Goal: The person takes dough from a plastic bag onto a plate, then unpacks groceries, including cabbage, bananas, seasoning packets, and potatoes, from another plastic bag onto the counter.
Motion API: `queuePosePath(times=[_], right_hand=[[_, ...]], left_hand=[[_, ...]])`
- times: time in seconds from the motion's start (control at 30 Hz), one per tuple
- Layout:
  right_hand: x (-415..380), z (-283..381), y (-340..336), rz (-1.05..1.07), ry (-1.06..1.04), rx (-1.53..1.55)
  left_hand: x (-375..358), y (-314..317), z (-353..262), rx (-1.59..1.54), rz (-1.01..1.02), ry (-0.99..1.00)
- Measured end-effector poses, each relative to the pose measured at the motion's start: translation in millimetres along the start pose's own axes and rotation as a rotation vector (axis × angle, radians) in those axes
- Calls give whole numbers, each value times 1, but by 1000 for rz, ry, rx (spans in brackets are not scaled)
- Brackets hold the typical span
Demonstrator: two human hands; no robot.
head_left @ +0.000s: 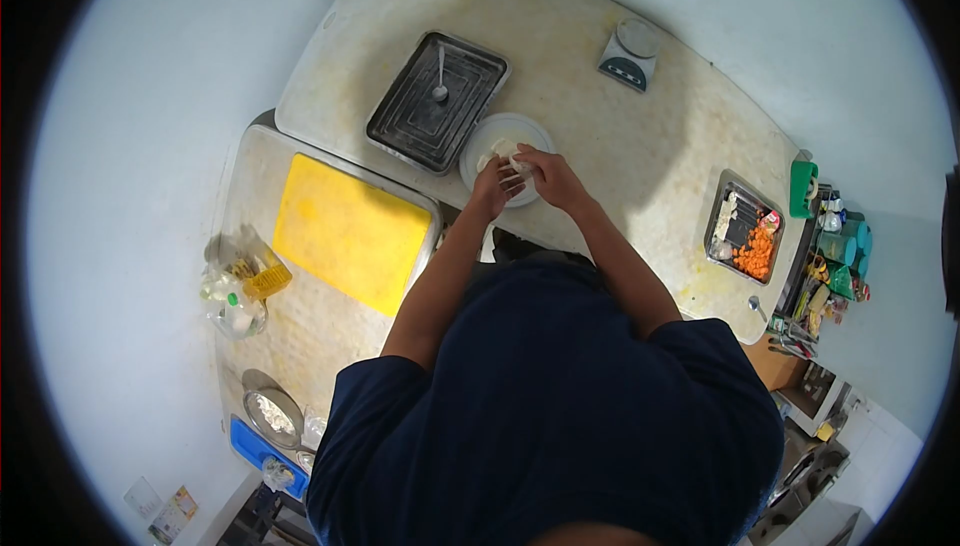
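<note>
A round white plate or shallow bowl lies on the table in front of me. Over it, my left hand has its fingers curled under a soft white piece that looks like dough. My right hand pinches the same piece from the other side, thumb and fingers close together. The fingers partly hide the piece, so its full shape does not show. Just left of the plate is a dark rectangular baking tray with a spoon lying in it.
A kitchen scale sits at the back. To the right, a metal tray holds orange diced food. At left are a yellow cutting board, a plastic bag, a metal bowl with white contents and a blue tray.
</note>
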State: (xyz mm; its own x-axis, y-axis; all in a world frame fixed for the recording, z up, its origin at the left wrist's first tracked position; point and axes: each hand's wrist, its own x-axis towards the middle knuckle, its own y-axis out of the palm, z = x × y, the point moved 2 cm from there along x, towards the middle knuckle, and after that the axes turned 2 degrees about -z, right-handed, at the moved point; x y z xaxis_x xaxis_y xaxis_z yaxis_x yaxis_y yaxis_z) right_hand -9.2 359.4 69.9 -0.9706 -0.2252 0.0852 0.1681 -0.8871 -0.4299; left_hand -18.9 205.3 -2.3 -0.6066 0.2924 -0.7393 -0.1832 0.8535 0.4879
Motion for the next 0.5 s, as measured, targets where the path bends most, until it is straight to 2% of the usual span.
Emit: queuePosePath(times=[0.07,0.17,0.37,0.5], right_hand=[[0,-1,1,-37,31,-6],[-1,6,-2,17,164,71],[-4,0,4,-95,-9,-115],[-4,-20,8,-96,215,-78]], left_hand=[[-4,4,-2,-3,-37,3],[2,1,2,-3,-25,27],[-12,10,-5,24,5,60],[-8,11,-2,117,-23,128]])
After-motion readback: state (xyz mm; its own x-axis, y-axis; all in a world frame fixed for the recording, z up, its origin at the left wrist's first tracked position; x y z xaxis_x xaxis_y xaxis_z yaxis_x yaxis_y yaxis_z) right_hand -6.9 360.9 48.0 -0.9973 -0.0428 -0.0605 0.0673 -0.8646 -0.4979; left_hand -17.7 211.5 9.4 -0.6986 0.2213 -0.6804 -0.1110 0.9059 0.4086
